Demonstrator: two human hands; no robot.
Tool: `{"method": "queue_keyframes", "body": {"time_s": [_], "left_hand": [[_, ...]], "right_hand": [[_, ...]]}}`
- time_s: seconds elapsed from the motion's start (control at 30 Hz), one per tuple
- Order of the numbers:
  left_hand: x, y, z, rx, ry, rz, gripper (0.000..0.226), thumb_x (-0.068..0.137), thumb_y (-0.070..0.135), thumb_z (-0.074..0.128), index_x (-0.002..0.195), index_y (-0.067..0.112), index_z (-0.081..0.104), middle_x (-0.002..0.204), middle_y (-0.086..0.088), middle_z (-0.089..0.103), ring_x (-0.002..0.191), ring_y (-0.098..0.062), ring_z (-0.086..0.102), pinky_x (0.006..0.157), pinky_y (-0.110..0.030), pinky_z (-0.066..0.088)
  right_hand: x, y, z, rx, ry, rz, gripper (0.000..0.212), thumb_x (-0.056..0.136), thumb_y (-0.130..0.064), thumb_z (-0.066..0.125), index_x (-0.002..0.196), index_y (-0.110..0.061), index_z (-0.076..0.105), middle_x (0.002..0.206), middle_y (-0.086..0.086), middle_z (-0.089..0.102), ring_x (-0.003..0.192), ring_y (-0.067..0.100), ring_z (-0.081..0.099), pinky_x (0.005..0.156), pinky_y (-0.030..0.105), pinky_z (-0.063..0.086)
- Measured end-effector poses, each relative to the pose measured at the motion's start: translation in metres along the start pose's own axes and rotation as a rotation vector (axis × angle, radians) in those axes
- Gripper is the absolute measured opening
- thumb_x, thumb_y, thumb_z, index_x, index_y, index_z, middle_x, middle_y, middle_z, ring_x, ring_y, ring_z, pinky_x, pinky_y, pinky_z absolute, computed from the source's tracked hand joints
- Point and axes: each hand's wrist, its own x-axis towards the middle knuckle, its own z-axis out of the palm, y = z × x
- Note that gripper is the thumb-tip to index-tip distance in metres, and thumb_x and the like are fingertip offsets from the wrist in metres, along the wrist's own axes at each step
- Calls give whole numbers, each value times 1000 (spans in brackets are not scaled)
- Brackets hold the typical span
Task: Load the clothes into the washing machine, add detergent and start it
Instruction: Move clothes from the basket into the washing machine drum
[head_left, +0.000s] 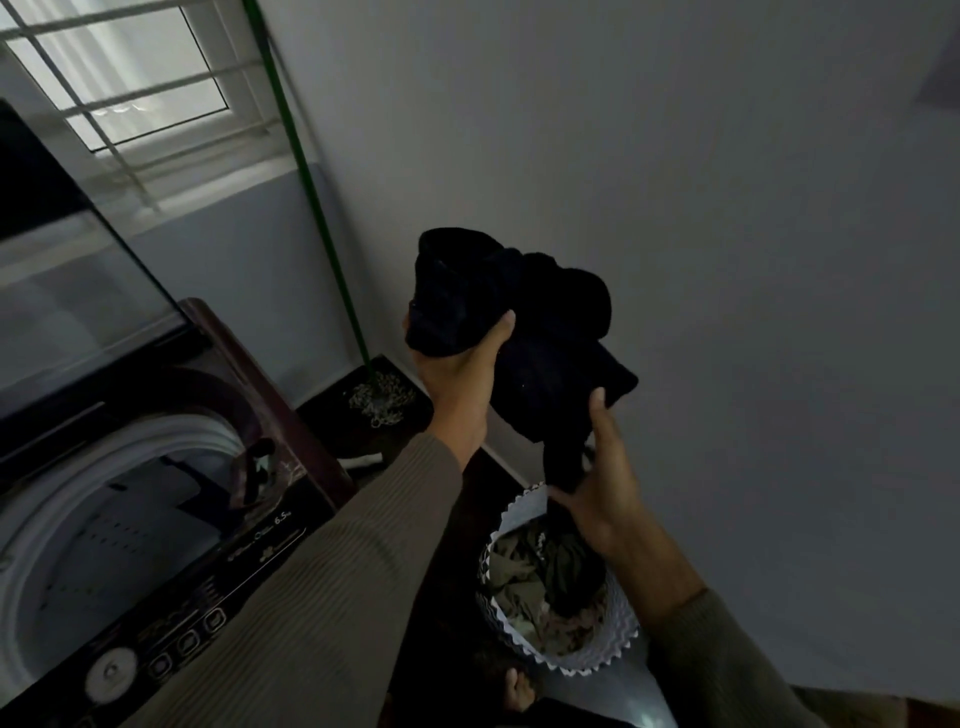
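A bundled black garment (524, 332) is held up in the air above a white laundry basket (587, 660) with a zigzag rim. My left hand (460, 374) grips the garment's upper left part, thumb curled over the cloth. My right hand (605, 483) holds its lower hanging end, thumb pointing up against the fabric. The basket on the floor holds several olive and dark clothes (524, 577). At the left stands a top-loading washing machine (249, 571) with its glass lid (78, 280) raised and its white drum (104, 519) exposed.
A green mop handle (311, 192) leans in the corner, its stringy head (382, 397) on the dark floor behind the machine. A barred window (124, 78) is at the upper left. A plain wall fills the right side. The machine's control panel (156, 660) runs along its front edge.
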Motion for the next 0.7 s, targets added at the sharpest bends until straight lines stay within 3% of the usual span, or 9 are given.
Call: {"method": "queue_keyframes", "body": {"time_s": [0.07,0.13,0.17,0.27,0.33,0.43,0.53,0.6,0.7], "left_hand": [[-7,3,0,-48,-24,-45,88,64,33,93,136,25,44,126,13,57,110,1,57,82,-10,48],[-12,2,-1,-58,-67,-62,64,71,29,88,121,33,49,115,18,59,103,6,57,74,-7,47],[-14,2,-2,-50,-84,-62,59,73,28,87,118,35,49,114,18,60,102,6,58,76,-8,49],[-15,3,-14,-33,-138,-85,63,73,29,86,126,30,51,123,10,63,113,-5,61,101,-27,50],[-13,6,-26,37,-197,-91,66,76,30,84,134,26,52,127,7,64,116,-9,61,106,-34,47],[-12,8,-43,204,-269,-106,42,88,24,71,128,24,57,121,3,66,110,-11,63,103,-36,49],[-10,14,-56,341,-347,-152,13,99,23,55,110,28,59,104,8,64,98,-7,60,82,-25,52],[-5,15,-62,428,-400,-159,16,99,21,54,113,28,58,107,8,63,91,-2,58,71,-16,47],[-1,21,-65,526,-456,-60,21,96,12,61,107,30,61,103,10,65,90,2,61,69,-8,51]], "right_hand": [[8,6,-1,199,-136,127,97,67,-90,53,148,-42,35,154,-3,39,141,25,37,109,65,30],[14,6,5,376,-165,109,93,71,-88,53,146,-34,43,149,3,48,136,29,45,108,65,33],[17,3,8,441,-151,75,87,76,-84,51,144,-30,47,144,6,54,131,29,51,107,61,38],[19,-9,16,559,-186,-26,70,88,-72,46,136,-23,56,132,11,64,119,29,62,95,47,51],[23,-16,18,509,-245,-72,60,94,-66,41,134,-24,59,134,10,62,121,29,61,96,46,52],[26,-22,20,305,-289,-121,61,93,-55,51,145,-24,45,145,8,53,127,27,56,100,44,51],[31,-25,15,48,-280,-224,73,88,-40,68,151,-30,31,149,3,48,131,25,53,102,46,49],[35,-25,15,-106,-297,-291,68,87,-31,69,147,-30,36,145,-1,52,129,22,55,102,41,50],[38,-24,18,-220,-283,-335,50,86,-20,74,130,-32,52,129,-6,63,117,11,63,90,28,55]]}}
